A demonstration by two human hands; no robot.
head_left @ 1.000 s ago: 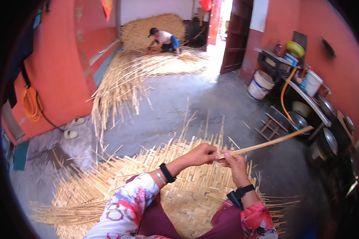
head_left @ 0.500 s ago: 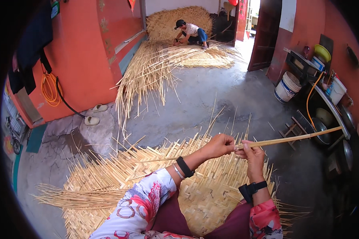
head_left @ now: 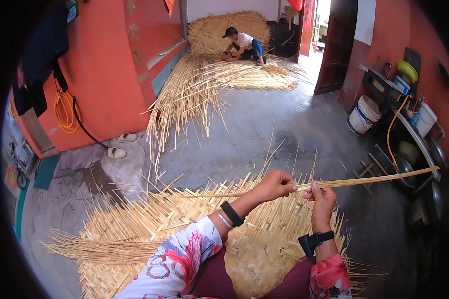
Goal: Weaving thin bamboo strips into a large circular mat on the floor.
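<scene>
A long pale split-cane strip [head_left: 379,179] stretches between my hands and runs on far to the right. My left hand [head_left: 273,187] pinches it near the middle of the view, fingers closed; a thin tail shows left of my wrist. Closed on the same strip, a little to the right, is my right hand [head_left: 323,202], thumb on top. Both hands are above a large woven cane mat [head_left: 257,244] under my knees, whose far edge has loose ends sticking up. What lies inside the fingers is hidden.
A bundle of loose strips [head_left: 105,247] lies on the mat's left. Across the floor, a person [head_left: 247,45] crouches over another mat [head_left: 257,77] beside a heap of strips [head_left: 187,99]. A white bucket [head_left: 364,115] and a shelf stand right; slippers [head_left: 117,153] lie left.
My right hand has slid slightly rightward along the strip, leaving a wider gap between my hands. The strip's far right end has shifted right and a little down.
</scene>
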